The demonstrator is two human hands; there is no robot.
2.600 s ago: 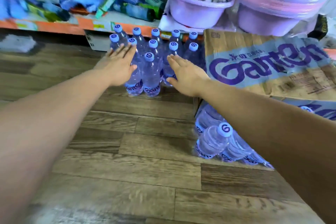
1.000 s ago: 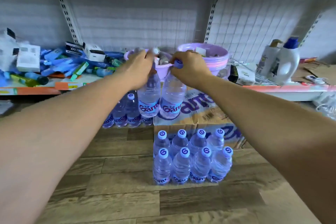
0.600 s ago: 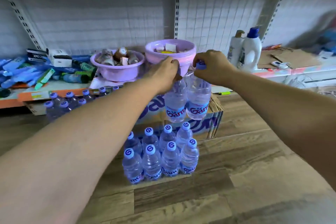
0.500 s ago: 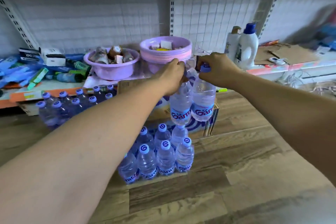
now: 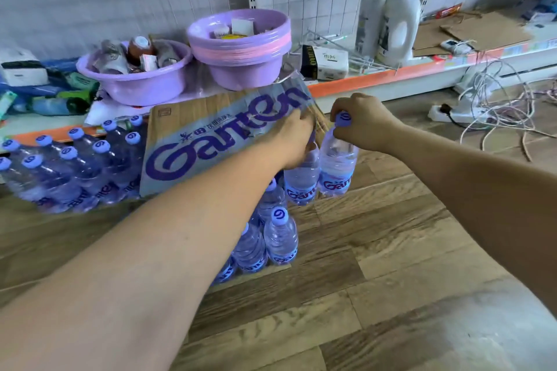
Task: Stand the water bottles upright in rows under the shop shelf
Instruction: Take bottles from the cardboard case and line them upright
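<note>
**Right hand (image 5: pixel 361 120) and left hand (image 5: pixel 294 141) each hold 1 bottle**

My right hand pinches the purple cap of 1 water bottle (image 5: pixel 336 166). My left hand grips the top of a second bottle (image 5: pixel 301 181) touching it. Both hang upright, seemingly clear of the wooden floor (image 5: pixel 376 250), just right of the Ganten carton (image 5: pixel 223 138). A block of bottles (image 5: pixel 75 172) already stands in rows under the shelf (image 5: pixel 391 77) at the left. A smaller cluster (image 5: pixel 278 238) waits below my left arm, so I judge the job is roughly midway.
</note>
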